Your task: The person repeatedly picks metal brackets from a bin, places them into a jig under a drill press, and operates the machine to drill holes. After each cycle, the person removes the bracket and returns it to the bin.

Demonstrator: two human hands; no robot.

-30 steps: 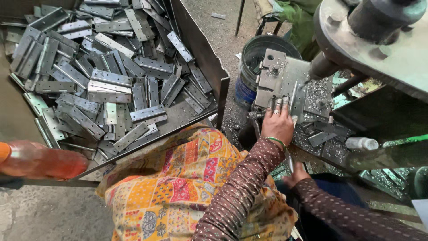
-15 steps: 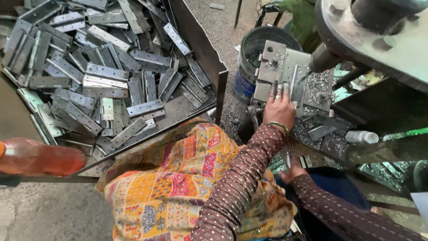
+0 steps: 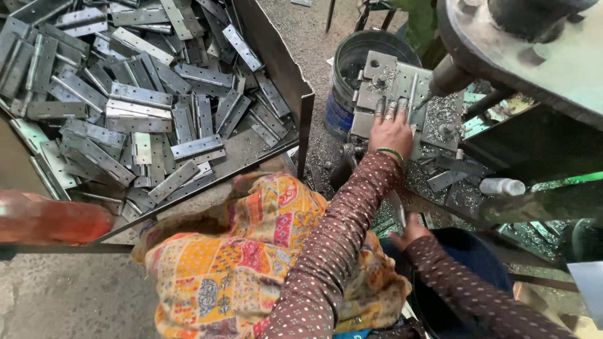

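right hand point(image 3: 409, 233): fingers hidden | tray point(image 3: 276, 69): cropped left, top | bucket point(image 3: 342, 94): part hidden

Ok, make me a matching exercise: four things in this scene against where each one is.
Things:
1. left hand
2. right hand
3. pile of metal hinges
4. grey bucket

Places:
A. in the big metal tray on the left
B. flat on the press's metal plate
C. on the floor behind the plate
D. low down near the lap

Pairs: 1-B, 2-D, 3-A, 4-C
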